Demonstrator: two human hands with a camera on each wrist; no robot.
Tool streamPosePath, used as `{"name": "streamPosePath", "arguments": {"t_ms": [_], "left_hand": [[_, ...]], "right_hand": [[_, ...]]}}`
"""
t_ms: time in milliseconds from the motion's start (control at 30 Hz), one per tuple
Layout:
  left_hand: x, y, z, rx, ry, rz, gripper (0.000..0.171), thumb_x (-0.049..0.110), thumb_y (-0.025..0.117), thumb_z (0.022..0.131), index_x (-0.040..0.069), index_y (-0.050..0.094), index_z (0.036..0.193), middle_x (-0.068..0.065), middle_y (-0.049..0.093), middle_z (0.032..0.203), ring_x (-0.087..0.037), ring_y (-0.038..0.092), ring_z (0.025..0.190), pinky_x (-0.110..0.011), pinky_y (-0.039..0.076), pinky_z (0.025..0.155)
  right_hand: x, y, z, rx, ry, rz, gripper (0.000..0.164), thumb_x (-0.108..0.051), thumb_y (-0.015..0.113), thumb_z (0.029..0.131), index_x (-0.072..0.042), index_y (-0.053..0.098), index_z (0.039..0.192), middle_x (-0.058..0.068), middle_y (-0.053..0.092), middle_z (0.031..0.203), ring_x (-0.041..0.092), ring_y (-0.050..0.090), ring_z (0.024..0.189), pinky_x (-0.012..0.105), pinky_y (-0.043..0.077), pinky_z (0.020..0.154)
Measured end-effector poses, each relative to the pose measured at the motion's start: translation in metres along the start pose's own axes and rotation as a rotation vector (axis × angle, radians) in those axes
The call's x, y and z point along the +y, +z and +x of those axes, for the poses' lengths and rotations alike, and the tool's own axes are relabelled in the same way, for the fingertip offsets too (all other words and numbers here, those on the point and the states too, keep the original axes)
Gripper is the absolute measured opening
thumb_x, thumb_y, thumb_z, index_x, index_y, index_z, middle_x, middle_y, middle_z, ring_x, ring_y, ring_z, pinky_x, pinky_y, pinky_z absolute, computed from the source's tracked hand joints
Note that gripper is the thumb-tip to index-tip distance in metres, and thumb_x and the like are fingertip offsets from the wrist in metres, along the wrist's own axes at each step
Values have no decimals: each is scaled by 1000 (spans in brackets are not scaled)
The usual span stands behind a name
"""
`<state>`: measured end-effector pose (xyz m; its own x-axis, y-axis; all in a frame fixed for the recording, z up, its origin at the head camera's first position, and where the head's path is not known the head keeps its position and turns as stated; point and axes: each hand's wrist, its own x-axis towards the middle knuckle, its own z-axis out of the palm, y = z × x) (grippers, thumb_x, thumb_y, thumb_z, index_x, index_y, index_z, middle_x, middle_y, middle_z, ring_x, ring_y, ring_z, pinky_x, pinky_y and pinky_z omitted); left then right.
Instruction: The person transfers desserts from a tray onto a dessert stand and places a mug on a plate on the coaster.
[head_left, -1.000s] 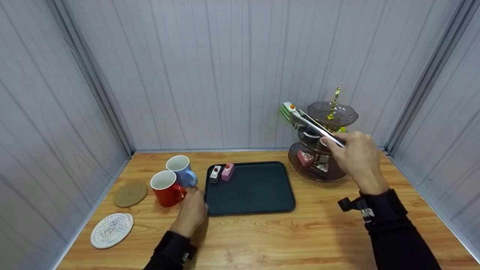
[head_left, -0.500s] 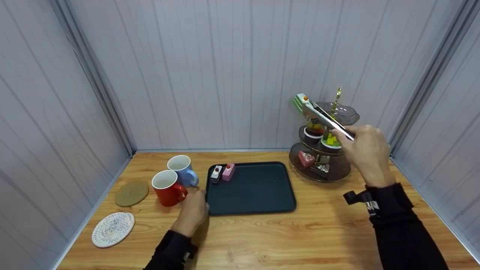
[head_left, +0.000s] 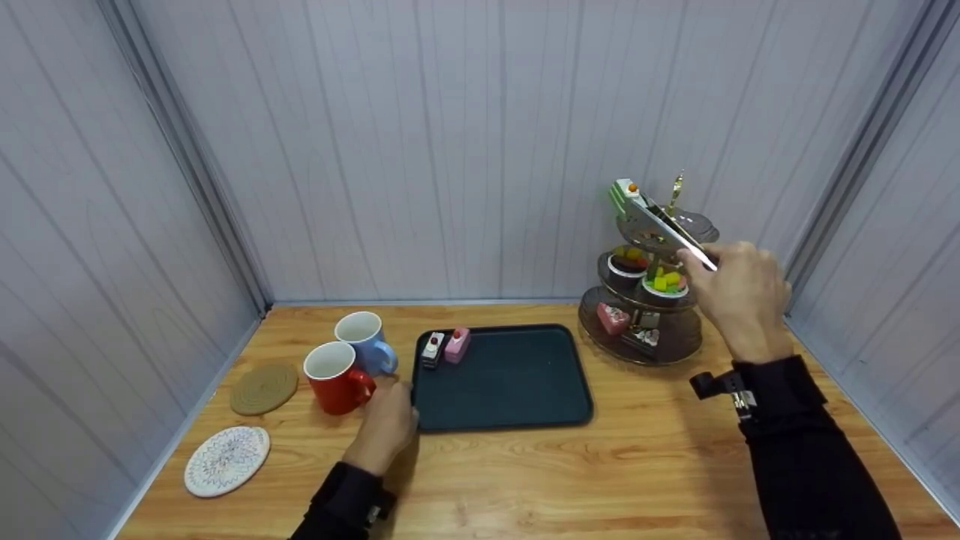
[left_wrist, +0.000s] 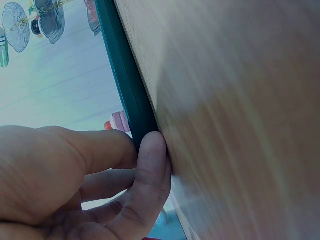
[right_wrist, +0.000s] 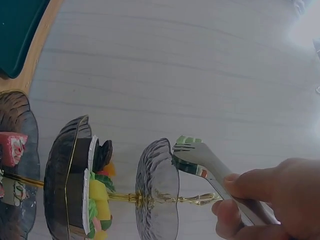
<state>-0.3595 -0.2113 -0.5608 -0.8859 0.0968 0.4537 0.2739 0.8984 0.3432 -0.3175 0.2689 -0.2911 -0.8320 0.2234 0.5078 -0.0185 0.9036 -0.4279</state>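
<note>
One green-striped cake [head_left: 621, 196] sits beyond the right hand [head_left: 742, 296].

green-white cake [head_left: 622, 195], tilted in silver tongs [head_left: 676, 234] near top of tiered stand [head_left: 681, 336]; dark green tray [head_left: 502, 386] lying flat.

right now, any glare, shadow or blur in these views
Right wrist: white glare in the upper right corner, clear of the tongs; left wrist: bluish tint, tabletop grain soft and streaky beside the tray; head: soft shadow on the tabletop beside the right sleeve.
</note>
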Motion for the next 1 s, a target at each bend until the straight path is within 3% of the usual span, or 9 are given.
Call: {"name": "streamPosePath", "arguments": {"t_ms": [133,200,500,767,1000], "left_hand": [[-2,1,-1,12,-7,-27,24,-2,72,71,-3,78,94,-22,67,92,-47,65,86,-56,58,75],[-3,2,-1,26,-4,-30,23,-2,72,70,-3,78,92,-22,66,91,-47,65,84,-56,58,73],[-4,5,-2,58,27,29,19,-1,72,70,0,77,88,-19,66,87,-43,63,86,-54,56,72],[-4,5,-1,25,17,32,21,-1,72,72,-1,77,92,-20,67,85,-43,65,82,-54,57,72],[-3,3,-3,13,5,9,20,-1,71,73,-1,77,92,-20,67,86,-44,66,80,-55,57,70]], "right_hand": [[-1,2,1,10,-4,-18,47,-46,66,103,-7,76,128,27,76,96,28,52,58,37,33,44],[-2,2,2,6,4,-31,49,-47,65,104,-6,76,129,28,76,97,28,51,59,37,34,47],[-6,2,2,36,3,-61,45,-40,68,103,-2,76,126,18,70,74,17,33,46,34,27,43],[-11,0,2,-6,43,-81,47,-41,65,104,-2,74,130,29,77,104,29,54,59,40,39,54],[-11,-1,2,-8,50,-102,45,-40,66,103,-1,76,125,29,76,104,34,60,69,46,44,60]]}}
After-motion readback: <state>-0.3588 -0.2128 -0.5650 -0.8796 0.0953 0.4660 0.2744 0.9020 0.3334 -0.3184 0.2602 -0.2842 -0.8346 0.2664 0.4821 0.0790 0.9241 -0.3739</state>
